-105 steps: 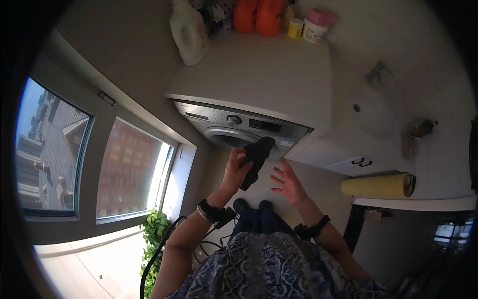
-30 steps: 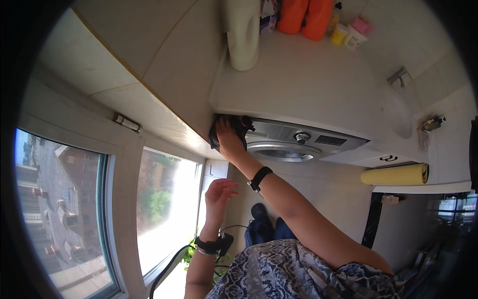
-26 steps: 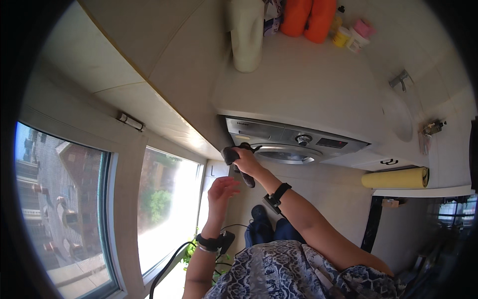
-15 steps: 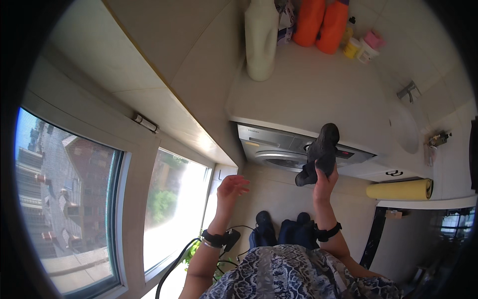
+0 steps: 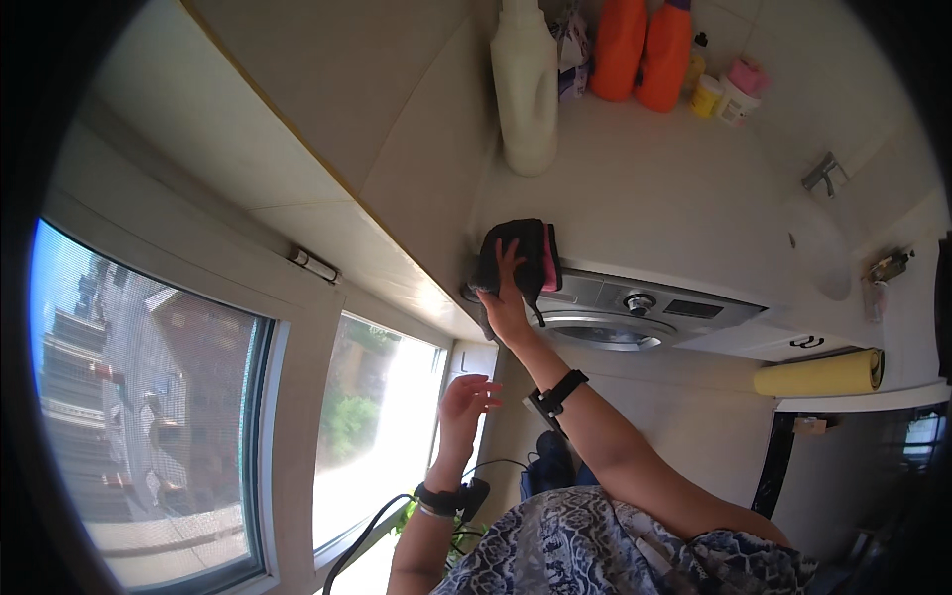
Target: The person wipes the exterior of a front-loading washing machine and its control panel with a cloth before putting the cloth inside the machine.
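Observation:
My right hand [image 5: 509,288] reaches across to the left, fingers spread over a folded dark grey cloth [image 5: 493,260] with a pink side showing at its right edge. The cloth lies against the front left corner of the white countertop [image 5: 625,188], and part of it hangs over the front edge. Beneath is a silver washing machine [image 5: 607,332] with a round door and a knob. Beside the bright window, my left hand [image 5: 466,402] is held in the air, its fingers loosely bent and apart, with nothing in it.
A pale jug-shaped bottle [image 5: 531,109], two orange bottles [image 5: 662,64] and small tubs [image 5: 734,104] stand at the back. A basin with a tap [image 5: 821,174] is at right, above a yellow roll [image 5: 818,375]. At left, a window [image 5: 149,416] lies below a sill.
My right hand has swung left and forward with the dark cloth, from in front of the machine's panel to the counter's left corner. My left hand has barely moved.

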A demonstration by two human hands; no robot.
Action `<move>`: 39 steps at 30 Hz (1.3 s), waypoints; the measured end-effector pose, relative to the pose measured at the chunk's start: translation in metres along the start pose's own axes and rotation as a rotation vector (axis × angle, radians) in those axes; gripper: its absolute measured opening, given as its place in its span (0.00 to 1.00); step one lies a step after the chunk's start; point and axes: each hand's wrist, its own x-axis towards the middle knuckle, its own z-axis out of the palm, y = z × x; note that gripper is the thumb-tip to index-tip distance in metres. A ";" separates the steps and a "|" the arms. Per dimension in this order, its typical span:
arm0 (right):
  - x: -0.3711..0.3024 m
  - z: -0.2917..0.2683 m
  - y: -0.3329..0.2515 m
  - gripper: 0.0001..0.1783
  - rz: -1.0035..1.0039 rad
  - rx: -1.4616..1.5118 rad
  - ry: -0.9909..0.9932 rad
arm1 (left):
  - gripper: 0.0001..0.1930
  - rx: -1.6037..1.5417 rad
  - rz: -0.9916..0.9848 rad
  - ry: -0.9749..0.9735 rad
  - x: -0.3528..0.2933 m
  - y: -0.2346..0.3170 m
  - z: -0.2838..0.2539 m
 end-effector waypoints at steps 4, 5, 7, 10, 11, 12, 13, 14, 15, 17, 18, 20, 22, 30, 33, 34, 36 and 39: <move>0.029 0.014 -0.020 0.41 0.272 0.833 -0.259 | 0.12 0.017 0.051 -0.006 -0.014 0.001 -0.006; 0.032 0.011 -0.026 0.41 0.114 0.749 -0.315 | 0.12 0.031 0.036 0.011 -0.019 0.004 -0.010; 0.026 0.001 -0.074 0.46 -0.051 0.602 -0.390 | 0.12 0.032 0.041 0.047 -0.031 0.004 -0.022; 0.047 -0.015 -0.098 0.46 -0.135 0.573 -0.342 | 0.12 0.020 0.079 0.040 -0.037 0.013 -0.019; 0.052 -0.015 -0.099 0.46 -0.171 0.566 -0.302 | 0.12 0.020 0.101 0.036 -0.038 0.019 -0.017; 0.062 -0.013 -0.077 0.46 -0.237 0.483 -0.227 | 0.12 0.018 0.109 0.026 -0.038 0.027 -0.008; 0.068 -0.006 -0.046 0.44 -0.139 0.477 -0.188 | 0.12 -0.001 0.131 0.002 -0.037 0.030 -0.001; 0.061 0.007 -0.031 0.43 -0.003 0.525 -0.258 | 0.12 -0.004 0.142 0.022 -0.039 0.028 -0.006; 0.059 0.008 -0.021 0.43 -0.112 0.478 -0.159 | 0.12 -0.021 0.154 0.005 -0.036 0.024 -0.003; 0.047 0.007 -0.040 0.42 0.002 0.308 -0.224 | 0.11 0.026 0.180 0.028 -0.037 0.025 -0.006; 0.046 0.000 -0.039 0.41 0.060 0.287 -0.244 | 0.12 0.029 0.145 0.029 -0.032 0.025 0.001; 0.032 -0.014 -0.030 0.42 -0.084 0.251 -0.190 | 0.13 0.025 0.185 0.003 -0.015 0.022 0.013; 0.021 -0.029 -0.030 0.35 0.205 0.208 -0.438 | 0.13 0.046 0.261 0.005 -0.005 0.036 0.028; -0.068 -0.144 0.026 0.18 0.728 1.046 -0.171 | 0.21 0.048 0.539 0.221 0.028 0.041 0.109; -0.078 -0.203 0.005 0.24 0.434 1.049 0.056 | 0.23 0.002 0.568 0.201 0.013 0.061 0.161; -0.073 -0.221 -0.006 0.24 0.435 1.034 0.063 | 0.24 -0.025 0.616 0.195 0.010 0.064 0.183; -0.063 -0.252 -0.019 0.34 0.090 0.332 0.100 | 0.25 0.057 0.655 0.177 0.005 0.068 0.217; -0.041 -0.278 0.000 0.40 -0.091 -0.414 0.079 | 0.26 0.230 0.747 0.158 0.019 0.054 0.257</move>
